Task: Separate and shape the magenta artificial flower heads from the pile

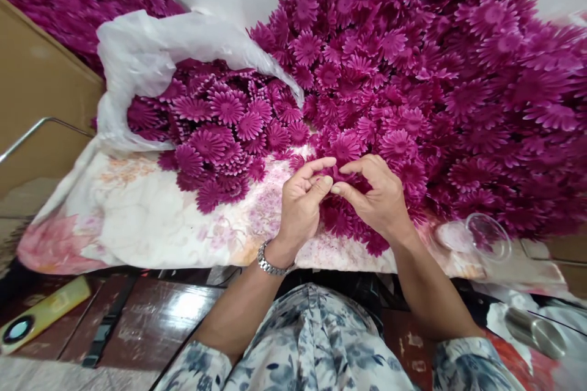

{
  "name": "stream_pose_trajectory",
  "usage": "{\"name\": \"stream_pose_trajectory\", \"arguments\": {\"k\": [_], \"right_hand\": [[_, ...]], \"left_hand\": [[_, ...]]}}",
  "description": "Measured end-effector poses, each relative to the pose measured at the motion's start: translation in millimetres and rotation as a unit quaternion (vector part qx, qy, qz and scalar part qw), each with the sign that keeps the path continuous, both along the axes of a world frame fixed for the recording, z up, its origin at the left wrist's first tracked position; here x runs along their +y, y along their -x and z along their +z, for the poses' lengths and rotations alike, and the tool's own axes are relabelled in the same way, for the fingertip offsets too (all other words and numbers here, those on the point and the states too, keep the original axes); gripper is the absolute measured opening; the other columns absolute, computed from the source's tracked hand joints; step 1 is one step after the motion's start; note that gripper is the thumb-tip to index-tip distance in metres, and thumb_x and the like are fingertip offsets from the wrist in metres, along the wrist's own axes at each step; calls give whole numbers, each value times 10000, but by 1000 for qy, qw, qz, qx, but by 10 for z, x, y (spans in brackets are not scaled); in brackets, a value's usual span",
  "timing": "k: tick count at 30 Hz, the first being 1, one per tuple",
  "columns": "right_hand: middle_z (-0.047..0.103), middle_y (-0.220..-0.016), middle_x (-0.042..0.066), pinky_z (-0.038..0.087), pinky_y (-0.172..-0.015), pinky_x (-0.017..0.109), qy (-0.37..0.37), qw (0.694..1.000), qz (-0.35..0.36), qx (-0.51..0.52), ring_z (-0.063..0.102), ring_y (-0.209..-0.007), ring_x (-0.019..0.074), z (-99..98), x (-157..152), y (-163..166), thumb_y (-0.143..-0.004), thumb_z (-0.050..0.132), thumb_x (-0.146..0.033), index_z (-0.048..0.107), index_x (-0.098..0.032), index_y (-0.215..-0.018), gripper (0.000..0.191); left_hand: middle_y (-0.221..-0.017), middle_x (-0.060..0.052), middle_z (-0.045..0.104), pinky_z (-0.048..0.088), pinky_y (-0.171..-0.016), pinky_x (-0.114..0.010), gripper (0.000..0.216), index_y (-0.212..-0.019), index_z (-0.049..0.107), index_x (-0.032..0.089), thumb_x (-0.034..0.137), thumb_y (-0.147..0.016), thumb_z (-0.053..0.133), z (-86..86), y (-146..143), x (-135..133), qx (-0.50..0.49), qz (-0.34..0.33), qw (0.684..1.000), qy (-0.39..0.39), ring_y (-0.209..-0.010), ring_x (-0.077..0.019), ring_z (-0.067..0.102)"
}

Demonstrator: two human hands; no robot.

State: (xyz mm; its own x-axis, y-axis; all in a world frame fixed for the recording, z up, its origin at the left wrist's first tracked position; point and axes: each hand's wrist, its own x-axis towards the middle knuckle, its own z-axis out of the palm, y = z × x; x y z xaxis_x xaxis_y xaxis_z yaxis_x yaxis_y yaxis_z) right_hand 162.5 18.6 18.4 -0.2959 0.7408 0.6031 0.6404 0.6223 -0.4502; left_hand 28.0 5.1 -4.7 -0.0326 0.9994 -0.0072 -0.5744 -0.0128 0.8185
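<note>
My left hand [301, 203], with a metal watch at the wrist, is closed in a pinch near the table's front. Facing it, my right hand [378, 195] pinches too, its thumb tip close to the left thumb. Between the fingertips is a magenta artificial flower piece [342, 175], partly hidden by the fingers. More magenta artificial flowers [343, 220] lie just under the hands. A large heap of loose flowers [413, 73] rises behind and to the right. On the left, a white plastic bag [132, 55] lies with its mouth open, and stacked flowers [220, 128] spill out of it.
A floral cloth [137, 201] covers the table. At the right edge stands a clear plastic cup [490, 237]. Cardboard [46, 55] borders the left side. Below are a yellow object with a round dark end [46, 314], a black strap [110, 324] and a metal cup [534, 331].
</note>
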Motion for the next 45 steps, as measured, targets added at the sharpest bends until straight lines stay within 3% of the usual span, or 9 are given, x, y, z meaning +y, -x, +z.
{"name": "stream_pose_trajectory", "arguments": {"k": [6, 11, 14, 16, 20, 25, 30, 38, 45], "right_hand": [[647, -805, 30, 471, -736, 343, 25, 998, 14, 48, 584, -774, 166, -93, 8, -26, -830, 608, -308, 622, -208, -881, 113], [653, -947, 32, 476, -812, 356, 115, 986, -48, 108, 598, -851, 168, -120, -12, -20, -768, 672, -385, 589, -228, -1081, 359], [640, -831, -3, 473, -763, 316, 175, 973, -34, 147, 586, -763, 139, -107, -17, -22, -745, 695, -372, 622, -209, -894, 233], [617, -771, -27, 467, -731, 284, 206, 959, -5, 192, 572, -723, 117, -93, -18, -27, -735, 707, -324, 606, -202, -813, 177], [599, -742, -44, 467, -690, 244, 241, 938, 50, 244, 560, -703, 97, -91, -22, -40, -728, 704, -238, 576, -200, -766, 140], [650, -878, -20, 497, -760, 263, 191, 958, 30, 210, 606, -795, 110, -114, -43, -47, -766, 662, -213, 599, -221, -938, 184], [697, -966, 6, 528, -770, 284, 103, 987, -10, 127, 638, -834, 133, -85, -72, -47, -807, 620, -235, 615, -238, -1047, 240], [723, -967, 26, 540, -710, 267, 5, 999, -24, 37, 655, -749, 128, -103, -77, -29, -870, 497, -162, 604, -219, -1134, 291], [662, -1166, 66, 536, -819, 314, -22, 999, -34, 12, 657, -980, 174, -117, -53, -20, -898, 382, -137, 518, -218, -1258, 393]], "left_hand": [[-569, 51, 554, 435, -533, -175, 318, -1027, 685, 202, 253, -716, 726, -69, -1, 1, 33, -4, 999, -26, -480, -43, 437], [-799, 10, 672, 500, -659, -175, 299, -1070, 657, 237, 221, -771, 672, -97, -11, -10, 116, 60, 989, -74, -659, -68, 587], [-997, -11, 686, 512, -718, -166, 292, -1051, 659, 242, 160, -771, 659, -80, -9, -45, 218, 134, 958, -130, -831, -86, 625], [-980, -2, 687, 509, -696, -151, 295, -1044, 661, 245, 138, -769, 653, -69, -7, -67, 256, 160, 940, -161, -821, -80, 624], [-879, 6, 683, 502, -665, -159, 292, -1048, 658, 240, 142, -774, 648, -75, -1, -71, 241, 138, 946, -168, -752, -78, 618], [-826, -3, 664, 486, -665, -192, 256, -1014, 657, 216, 203, -759, 671, -80, 19, -31, 117, 26, 988, -102, -725, -94, 597], [-734, 25, 601, 446, -610, -183, 157, -860, 664, 198, 210, -712, 714, -64, 18, -28, 96, -25, 994, -55, -646, -74, 539], [-595, 46, 573, 445, -554, -195, 84, -702, 632, 175, 188, -679, 712, -42, -19, -6, 68, -29, 997, -7, -539, -70, 532], [-575, 55, 568, 428, -520, -184, 66, -683, 631, 184, 169, -681, 695, -58, -5, -8, 57, 36, 998, -13, -505, -60, 501]]}}
